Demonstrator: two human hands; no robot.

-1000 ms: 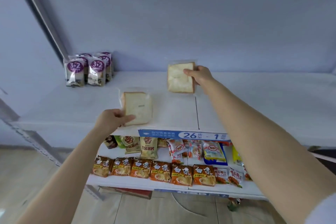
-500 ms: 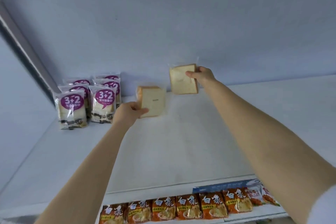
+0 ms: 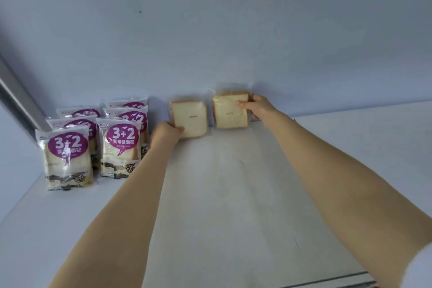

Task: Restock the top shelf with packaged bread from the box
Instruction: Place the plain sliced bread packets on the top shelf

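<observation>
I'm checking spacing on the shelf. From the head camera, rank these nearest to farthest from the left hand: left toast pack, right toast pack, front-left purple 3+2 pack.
1. left toast pack, held by the left hand.
2. right toast pack, rightward, in the right hand.
3. front-left purple 3+2 pack, far left.

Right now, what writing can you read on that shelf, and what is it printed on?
"3+2" on the purple badge of the front right bag.
"紫米味面包" under it, same bag.
"3+2" on the front left bag; its lower line is creased, unreadable.
Rear bags: badges mostly hidden.
Small stamps on the left toast pack and right toast pack: too small to read.
</observation>
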